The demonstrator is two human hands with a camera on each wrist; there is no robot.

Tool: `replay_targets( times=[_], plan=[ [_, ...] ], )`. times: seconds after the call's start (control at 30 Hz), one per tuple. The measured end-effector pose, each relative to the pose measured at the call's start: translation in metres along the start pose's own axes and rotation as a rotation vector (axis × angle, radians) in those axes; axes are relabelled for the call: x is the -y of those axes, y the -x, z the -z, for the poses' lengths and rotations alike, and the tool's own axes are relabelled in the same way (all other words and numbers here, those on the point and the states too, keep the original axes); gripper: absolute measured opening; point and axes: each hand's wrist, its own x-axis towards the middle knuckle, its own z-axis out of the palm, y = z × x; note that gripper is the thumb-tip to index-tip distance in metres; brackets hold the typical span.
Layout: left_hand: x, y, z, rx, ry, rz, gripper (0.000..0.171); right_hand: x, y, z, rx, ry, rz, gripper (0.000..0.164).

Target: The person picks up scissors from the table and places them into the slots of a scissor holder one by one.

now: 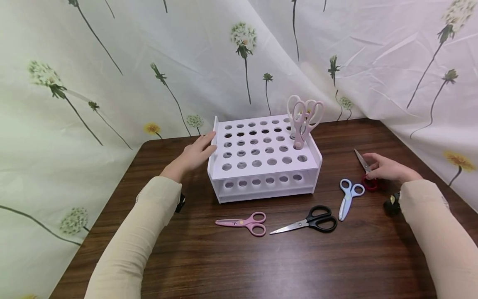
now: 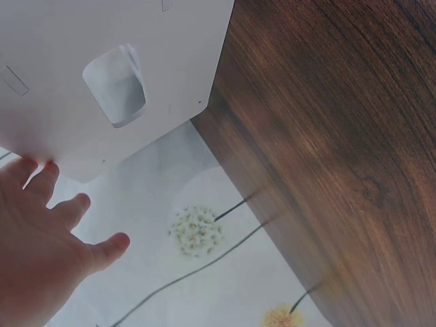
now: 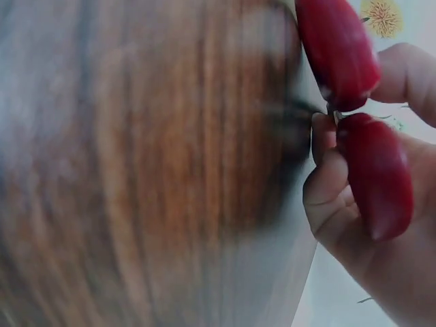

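My left hand (image 1: 191,155) rests its fingertips on the left side panel of a white rack (image 1: 263,172) with rows of round holes. In the left wrist view its fingers are spread and fairly straight against the panel (image 2: 54,82), which has a cut-out. On the right of the table, my right hand (image 1: 390,168) pinches scissors with red handles (image 1: 369,183) between thumb and fingers, their metal blades pointing away toward the back. The right wrist view shows the two red handle loops (image 3: 340,54) close up, beside the curled fingers.
Pink and white scissors (image 1: 298,143) stand handles up in the rack's right rear holes. In front lie pink scissors (image 1: 242,223) and black-handled scissors (image 1: 308,222); light blue scissors (image 1: 347,200) lie near the right hand. A flower-patterned cloth (image 1: 209,62) hangs behind the table.
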Motion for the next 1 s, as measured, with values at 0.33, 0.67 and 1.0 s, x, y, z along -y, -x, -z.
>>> replay_targets(
  times=[0.33,0.67,1.0],
  plan=[
    [-0.001,-0.001,0.000,-0.005,-0.004,0.001,0.060,-0.004,0.005,0.003,-0.062,-0.078,-0.025,0.071],
    [0.001,0.000,-0.001,-0.006,0.003,0.007,0.060,0.000,0.006,0.011,-0.154,-0.233,-0.025,0.076],
    [0.001,0.000,-0.001,-0.009,0.006,0.011,0.060,0.009,0.002,0.015,-0.258,-0.359,0.021,0.074]
  ],
)
